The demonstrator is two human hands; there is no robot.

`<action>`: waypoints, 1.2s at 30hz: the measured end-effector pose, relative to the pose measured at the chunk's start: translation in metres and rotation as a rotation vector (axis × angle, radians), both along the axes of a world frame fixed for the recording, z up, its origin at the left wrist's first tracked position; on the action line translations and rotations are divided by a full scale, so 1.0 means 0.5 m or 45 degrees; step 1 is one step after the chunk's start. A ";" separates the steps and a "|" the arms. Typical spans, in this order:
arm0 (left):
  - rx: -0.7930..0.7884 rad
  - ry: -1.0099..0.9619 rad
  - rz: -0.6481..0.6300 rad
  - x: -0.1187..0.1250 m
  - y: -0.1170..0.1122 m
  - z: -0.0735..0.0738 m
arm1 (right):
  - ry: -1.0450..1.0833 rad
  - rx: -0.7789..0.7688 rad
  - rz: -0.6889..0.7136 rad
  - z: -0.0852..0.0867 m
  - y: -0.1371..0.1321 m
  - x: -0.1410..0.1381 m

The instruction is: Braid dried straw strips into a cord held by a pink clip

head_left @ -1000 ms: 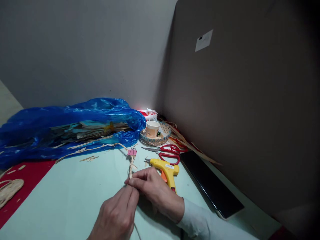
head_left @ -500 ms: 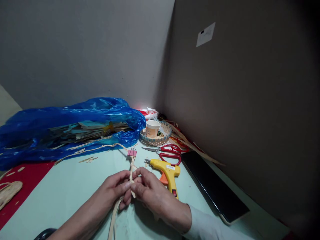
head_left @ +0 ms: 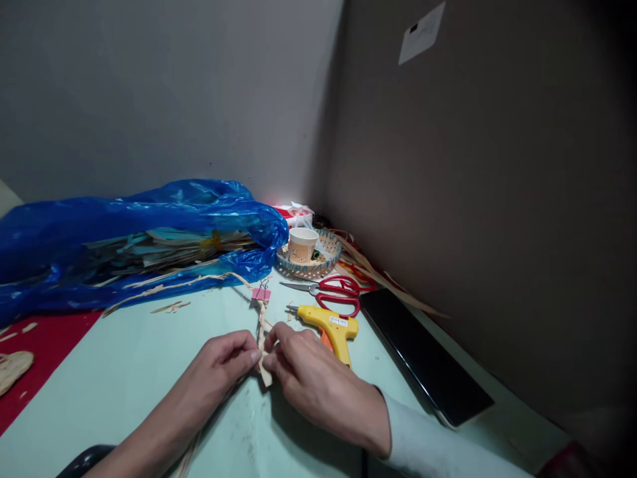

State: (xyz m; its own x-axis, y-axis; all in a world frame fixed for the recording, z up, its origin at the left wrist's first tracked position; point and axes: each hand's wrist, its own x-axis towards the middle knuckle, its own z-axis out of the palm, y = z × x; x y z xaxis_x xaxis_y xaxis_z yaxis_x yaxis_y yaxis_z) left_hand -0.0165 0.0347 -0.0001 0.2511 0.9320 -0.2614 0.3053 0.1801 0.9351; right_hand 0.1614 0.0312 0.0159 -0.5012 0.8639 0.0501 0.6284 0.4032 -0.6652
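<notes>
A pale braid of flat plant-fibre strips (head_left: 262, 325) runs down the light green table toward me, pinned at its top by a pink binder clip (head_left: 261, 294). My left hand (head_left: 226, 358) pinches the braid's left side between thumb and forefinger. From the right, my right hand (head_left: 303, 378) closes its fingers at the braid's other edge. A short flat strip end pokes out below the fingertips. Longer loose strips (head_left: 188, 458) trail under my left forearm. Just beyond my right hand lies a yellow glue gun (head_left: 331, 325), with red-handled scissors (head_left: 338, 289) behind it.
A blue plastic bag (head_left: 149, 212) with a bundle of dry strips fills the back left. A woven basket (head_left: 326, 255) holding a paper cup (head_left: 302, 244) stands near the corner. To the right lies a black tablet-like device (head_left: 425, 358). Red cloth (head_left: 50, 358) covers the left side.
My hands have moved slightly apart, and the long loose strips have swung left beneath my left forearm. The short strip end now shows more fully. The whole view has shifted a little.
</notes>
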 end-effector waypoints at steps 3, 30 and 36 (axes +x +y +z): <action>0.073 0.072 0.030 0.000 -0.001 -0.005 | -0.203 0.174 -0.042 0.007 -0.004 0.002; -0.204 -0.352 0.392 0.018 -0.041 0.007 | -0.215 0.799 0.077 -0.022 -0.051 -0.036; -0.177 -0.313 0.323 0.013 -0.030 -0.012 | -0.182 0.215 -0.082 0.016 -0.021 -0.004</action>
State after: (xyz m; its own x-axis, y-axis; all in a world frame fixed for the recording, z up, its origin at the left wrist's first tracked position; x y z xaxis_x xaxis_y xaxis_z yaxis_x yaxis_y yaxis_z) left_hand -0.0102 0.0195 -0.0062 0.0878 0.9325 -0.3505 0.0040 0.3515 0.9362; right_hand 0.1592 0.0206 0.0238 -0.4577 0.8796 0.1296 0.7393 0.4575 -0.4941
